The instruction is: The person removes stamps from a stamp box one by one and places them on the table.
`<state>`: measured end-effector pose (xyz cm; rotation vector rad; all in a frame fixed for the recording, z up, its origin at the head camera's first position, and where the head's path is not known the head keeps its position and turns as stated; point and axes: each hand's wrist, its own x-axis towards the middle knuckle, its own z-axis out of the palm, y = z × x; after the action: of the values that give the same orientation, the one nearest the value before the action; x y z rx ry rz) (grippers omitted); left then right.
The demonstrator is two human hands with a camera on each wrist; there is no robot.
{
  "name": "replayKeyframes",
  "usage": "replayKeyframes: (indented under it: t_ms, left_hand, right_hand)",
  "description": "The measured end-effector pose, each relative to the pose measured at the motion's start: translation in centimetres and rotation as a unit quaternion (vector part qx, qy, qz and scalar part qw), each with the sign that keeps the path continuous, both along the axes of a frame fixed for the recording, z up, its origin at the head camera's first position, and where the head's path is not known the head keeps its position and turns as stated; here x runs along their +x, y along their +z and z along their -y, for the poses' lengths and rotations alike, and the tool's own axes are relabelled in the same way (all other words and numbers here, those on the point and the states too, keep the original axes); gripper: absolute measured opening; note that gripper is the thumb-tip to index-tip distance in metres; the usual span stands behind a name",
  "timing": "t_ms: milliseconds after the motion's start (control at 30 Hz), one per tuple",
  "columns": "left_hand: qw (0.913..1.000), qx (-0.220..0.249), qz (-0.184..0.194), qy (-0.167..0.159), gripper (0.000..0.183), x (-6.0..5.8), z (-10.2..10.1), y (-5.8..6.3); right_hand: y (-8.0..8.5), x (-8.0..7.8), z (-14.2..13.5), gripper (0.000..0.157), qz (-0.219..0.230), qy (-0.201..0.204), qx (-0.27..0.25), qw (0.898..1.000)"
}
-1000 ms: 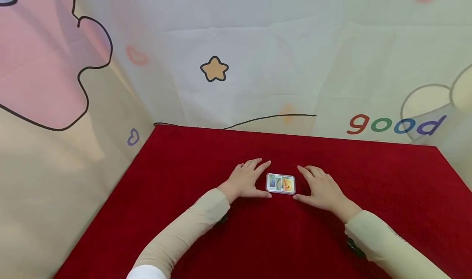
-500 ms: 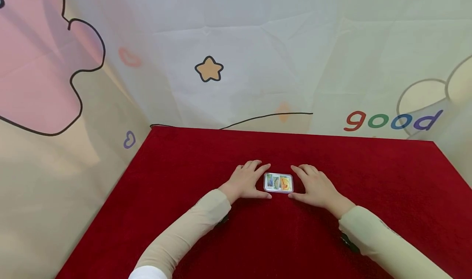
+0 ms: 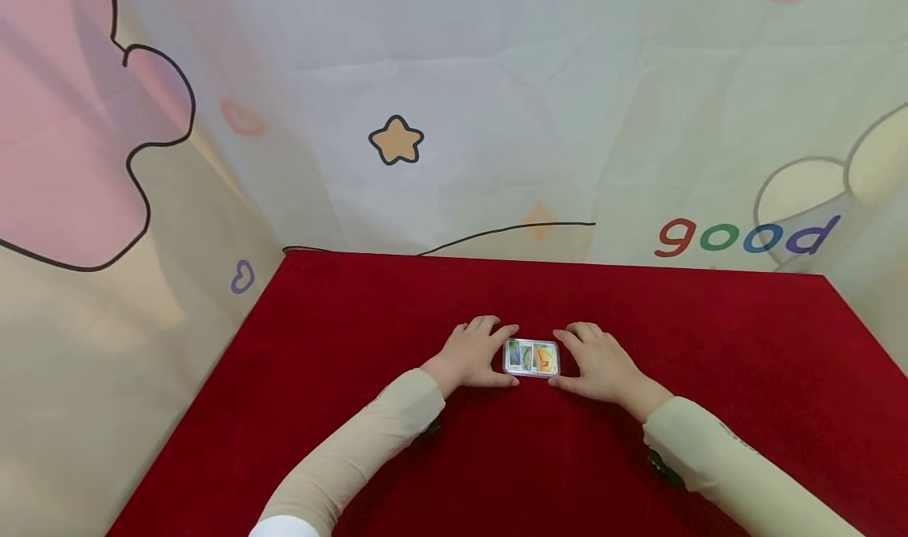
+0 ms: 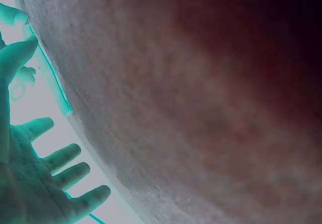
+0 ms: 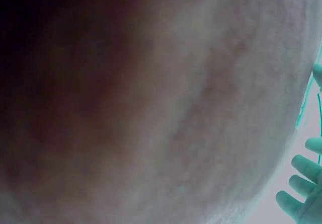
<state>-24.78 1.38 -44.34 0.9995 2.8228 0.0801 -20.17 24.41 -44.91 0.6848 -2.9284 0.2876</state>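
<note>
A small flat rectangular case with clear edges and coloured pictures on its face lies on the red cloth. My left hand is at its left end, thumb near the front corner and fingers spread toward the back corner. At the right end, my right hand mirrors this, with thumb and index finger by the corners. Whether the fingertips touch the case cannot be told. In the left wrist view the fingers are spread and the edge of the case shows beside the thumb. Most of the right wrist view is blurred.
A red cloth covers the table. Behind and to the left hangs a pale printed backdrop with a star, hearts and the word "good". A dark object shows under each sleeve cuff.
My right hand has moved left, closer to the case. The left hand stays almost still beside it. The head view has shifted slightly.
</note>
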Motion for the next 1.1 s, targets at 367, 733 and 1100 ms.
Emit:
replayKeyframes:
  t_ms: [367, 733, 1100]
  left_hand:
    - [0.9999, -0.012, -0.004, -0.001, 0.076, 0.01, -0.13, -0.11]
    - [0.9999, -0.016, -0.001, 0.002, 0.070, 0.00, -0.09, -0.11]
    - [0.9999, -0.011, 0.011, 0.006, 0.068, -0.21, -0.08, -0.25]
  right_hand:
    - [-0.24, -0.38, 0.49, 0.068, 0.016, 0.003, -0.002, 1.000]
    - [-0.13, -0.75, 0.67, 0.064, 0.038, 0.021, -0.018, 0.999]
    - [-0.07, -0.86, 0.62, 0.062, 0.054, 0.024, -0.029, 0.998]
